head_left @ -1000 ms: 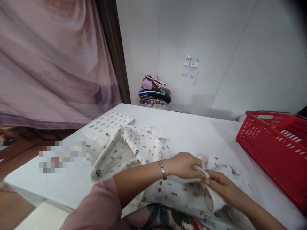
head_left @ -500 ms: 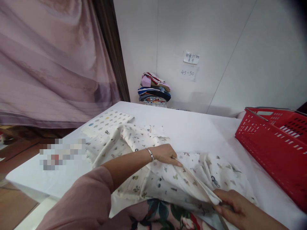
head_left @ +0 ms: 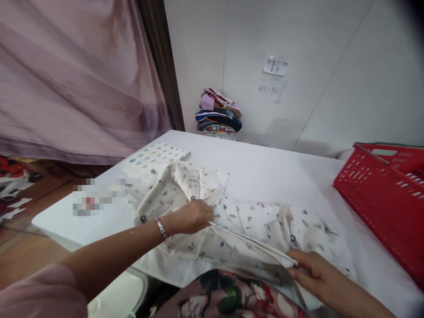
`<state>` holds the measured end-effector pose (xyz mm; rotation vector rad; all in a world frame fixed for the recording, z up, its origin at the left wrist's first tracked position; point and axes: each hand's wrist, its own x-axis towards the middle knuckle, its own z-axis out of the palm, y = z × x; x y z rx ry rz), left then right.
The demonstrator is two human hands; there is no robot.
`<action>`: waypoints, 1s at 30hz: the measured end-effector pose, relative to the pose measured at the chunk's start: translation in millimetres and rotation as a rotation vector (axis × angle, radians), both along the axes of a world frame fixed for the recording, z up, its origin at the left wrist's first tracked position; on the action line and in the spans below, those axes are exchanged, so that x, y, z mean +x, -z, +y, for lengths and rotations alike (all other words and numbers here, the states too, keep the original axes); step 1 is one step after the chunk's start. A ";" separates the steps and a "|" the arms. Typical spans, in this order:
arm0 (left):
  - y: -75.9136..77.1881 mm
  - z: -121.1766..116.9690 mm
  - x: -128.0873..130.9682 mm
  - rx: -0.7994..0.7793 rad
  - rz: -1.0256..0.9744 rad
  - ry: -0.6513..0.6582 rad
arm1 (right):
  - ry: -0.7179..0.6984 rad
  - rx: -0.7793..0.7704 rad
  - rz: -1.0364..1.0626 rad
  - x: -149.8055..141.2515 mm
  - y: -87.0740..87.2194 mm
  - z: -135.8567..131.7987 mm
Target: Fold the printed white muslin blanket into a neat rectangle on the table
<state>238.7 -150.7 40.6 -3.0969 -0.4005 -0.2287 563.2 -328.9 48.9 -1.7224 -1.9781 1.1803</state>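
Observation:
A white printed cloth with small leaf and animal motifs lies rumpled across the table in front of me. My left hand, with a silver bracelet at the wrist, is closed on the cloth's near edge around the middle. Further right, my right hand pinches the same edge between thumb and fingers. Between my hands the edge is pulled into a fairly straight, taut fold. Towards the left the cloth bunches up and overlaps a flat folded cloth with a cloud-like print.
A red plastic basket with a metal handle stands on the table's right side. Folded clothes are stacked beyond the white table, against the wall. A pink curtain hangs at left. A pixelated patch hides something on the table.
My left hand has moved left along the cloth's edge, away from my right hand, drawing the fold out longer. My right hand keeps its pinch. The view has shifted slightly.

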 end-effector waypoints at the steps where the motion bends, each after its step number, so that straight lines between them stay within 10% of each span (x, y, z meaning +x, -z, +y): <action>1: 5.6 -2.6 -6.1 -0.063 -0.010 -0.023 | -0.019 -0.008 -0.003 -1.5 -0.2 1.2; 13: 4.8 16.3 -12.6 -0.576 -0.009 -0.142 | 0.005 -0.017 -0.012 0.0 3.3 -6.1; 20: 16.1 25.8 5.0 -0.434 0.024 -0.146 | 0.033 -0.003 0.020 -0.6 3.4 -6.4; 30: -14.7 29.8 -7.9 -0.407 -0.095 -0.245 | 0.022 -0.048 0.032 2.1 4.4 -6.7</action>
